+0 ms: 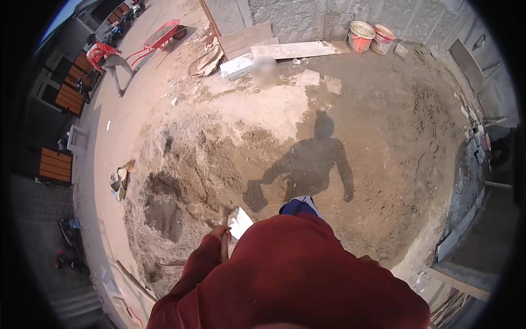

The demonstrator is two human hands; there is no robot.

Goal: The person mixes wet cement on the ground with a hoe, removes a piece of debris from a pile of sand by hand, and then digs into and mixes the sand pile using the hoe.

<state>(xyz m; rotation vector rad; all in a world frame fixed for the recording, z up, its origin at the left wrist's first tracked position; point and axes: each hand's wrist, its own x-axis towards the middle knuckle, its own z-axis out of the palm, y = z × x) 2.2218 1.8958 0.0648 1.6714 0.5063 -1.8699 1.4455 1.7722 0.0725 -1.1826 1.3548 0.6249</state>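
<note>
My left hand (221, 231), at the end of a dark red sleeve, is closed round the wooden handle (224, 249) of what looks like a hoe. Beside the top of the handle shows its flat blade (240, 222), bright white in the sun. Just past the right side of my red shirt (296, 263), a small part of my right hand (368, 259) shows; its fingers are mostly hidden. Under me lies damp, sandy ground (378, 192), with my shadow (315, 159) across it. A dug hollow (164, 214) lies in the loose sand to the left.
Two buckets (361, 37) stand by the grey wall (350, 13), with boards (298, 50) to their left. At the far left, a person in red (101, 55) bends near a red wheelbarrow (164, 35). Torn sacking (120, 180) lies beside the sand. A kerb (460, 230) edges the right side.
</note>
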